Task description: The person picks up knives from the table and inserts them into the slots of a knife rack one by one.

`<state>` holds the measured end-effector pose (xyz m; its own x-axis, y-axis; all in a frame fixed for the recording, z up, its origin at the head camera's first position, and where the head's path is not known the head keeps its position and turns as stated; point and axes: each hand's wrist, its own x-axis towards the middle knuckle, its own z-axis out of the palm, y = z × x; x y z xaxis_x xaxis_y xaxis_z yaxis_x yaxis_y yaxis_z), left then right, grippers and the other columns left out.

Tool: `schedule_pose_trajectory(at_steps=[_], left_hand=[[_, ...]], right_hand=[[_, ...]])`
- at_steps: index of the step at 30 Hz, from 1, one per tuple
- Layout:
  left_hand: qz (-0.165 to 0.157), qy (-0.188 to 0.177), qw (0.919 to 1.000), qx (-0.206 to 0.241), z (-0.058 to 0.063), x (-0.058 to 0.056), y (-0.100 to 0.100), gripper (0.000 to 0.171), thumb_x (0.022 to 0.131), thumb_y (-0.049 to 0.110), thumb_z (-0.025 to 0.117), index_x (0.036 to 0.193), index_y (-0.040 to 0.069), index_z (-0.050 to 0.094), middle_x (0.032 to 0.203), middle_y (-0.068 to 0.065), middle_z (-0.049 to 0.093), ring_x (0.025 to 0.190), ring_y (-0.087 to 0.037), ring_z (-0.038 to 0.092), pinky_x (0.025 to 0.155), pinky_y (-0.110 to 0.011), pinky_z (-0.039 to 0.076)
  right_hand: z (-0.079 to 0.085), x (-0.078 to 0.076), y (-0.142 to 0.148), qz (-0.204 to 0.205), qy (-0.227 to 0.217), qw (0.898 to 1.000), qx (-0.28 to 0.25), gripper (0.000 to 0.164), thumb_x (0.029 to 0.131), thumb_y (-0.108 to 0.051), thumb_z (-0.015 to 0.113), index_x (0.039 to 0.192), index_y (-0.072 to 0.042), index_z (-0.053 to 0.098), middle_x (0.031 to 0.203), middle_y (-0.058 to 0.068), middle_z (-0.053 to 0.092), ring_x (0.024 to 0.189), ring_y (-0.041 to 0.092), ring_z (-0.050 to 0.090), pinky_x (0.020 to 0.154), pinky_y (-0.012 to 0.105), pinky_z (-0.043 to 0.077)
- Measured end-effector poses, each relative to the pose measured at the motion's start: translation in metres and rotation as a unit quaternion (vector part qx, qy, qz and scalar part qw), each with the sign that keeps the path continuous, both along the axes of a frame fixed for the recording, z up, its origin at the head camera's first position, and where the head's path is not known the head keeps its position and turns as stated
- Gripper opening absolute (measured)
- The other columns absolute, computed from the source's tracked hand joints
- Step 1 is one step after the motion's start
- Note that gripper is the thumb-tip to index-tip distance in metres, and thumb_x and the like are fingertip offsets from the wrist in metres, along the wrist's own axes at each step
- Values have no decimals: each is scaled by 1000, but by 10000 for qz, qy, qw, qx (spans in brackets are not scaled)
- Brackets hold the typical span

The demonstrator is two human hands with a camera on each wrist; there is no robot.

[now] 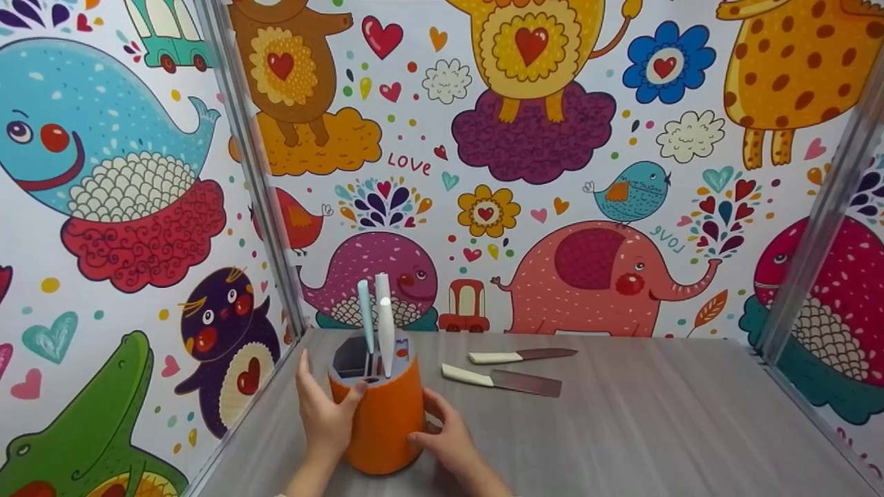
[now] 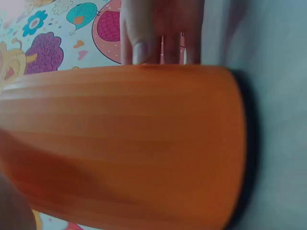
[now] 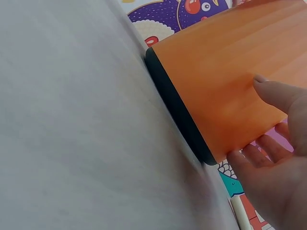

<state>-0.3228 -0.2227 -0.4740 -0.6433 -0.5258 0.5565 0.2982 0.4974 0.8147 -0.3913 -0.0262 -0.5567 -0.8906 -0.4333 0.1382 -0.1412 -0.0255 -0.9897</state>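
An orange knife block (image 1: 388,428) with a grey slotted top stands on the table between my two hands. My left hand (image 1: 326,414) grips its left side, the thumb near the front of the rim. Lower down on the right side, my right hand (image 1: 447,433) holds the block, with its thumb (image 3: 276,93) on the orange wall and its fingers curving behind. Out of the top rise a light blue handle (image 1: 366,314) and two white handles (image 1: 387,338). In the left wrist view the block (image 2: 134,143) hides most of the left hand.
To the right of the block lie a cleaver (image 1: 526,382) with a cream handle and, behind it, a pointed knife (image 1: 545,353). Printed cartoon panels (image 1: 414,90) wall in the grey table (image 1: 621,435) at the back and both sides, joined by metal corner posts (image 1: 259,172).
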Motion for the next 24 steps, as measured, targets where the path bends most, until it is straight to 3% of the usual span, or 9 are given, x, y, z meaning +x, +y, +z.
schedule_pose_trajectory(at_steps=[4, 11, 19, 24], left_hand=[[-426, -690, 9951, 559, -10, 2, -4, 105, 82, 36, 78, 158, 13, 10, 163, -17, 20, 148, -37, 24, 119, -62, 22], [-1175, -1193, 9823, 835, -19, -6, -5, 108, 83, 39, 79, 158, 15, 6, 163, -17, 21, 143, -36, 31, 120, -58, 24], [-1287, -1455, 9778, 785, -30, -13, -9, 123, 70, 44, 88, 158, 22, 5, 156, -12, 33, 134, -32, 42, 119, -56, 26], [-1159, -1570, 9789, 603, -33, -10, -8, 125, 69, 47, 88, 158, 22, 4, 155, -14, 34, 132, -34, 44, 117, -57, 28]], right_hand=[[0, 1, -1, 36, -32, 10000, -51, 80, 78, -18, 84, 148, -15, 44, 150, 10, 49, 141, 32, 43, 113, 53, 38], [3, 0, 2, -13, 11, 9999, -124, 82, 79, -29, 84, 148, -14, 43, 151, 11, 48, 140, 31, 44, 113, 52, 39], [0, 0, 3, 55, -90, 9997, -217, 80, 79, -29, 83, 147, -12, 44, 149, 12, 49, 139, 31, 45, 111, 49, 42], [-2, -2, 4, -37, -134, 9994, -318, 77, 82, -30, 81, 146, -8, 44, 146, 13, 53, 135, 30, 49, 109, 48, 45]])
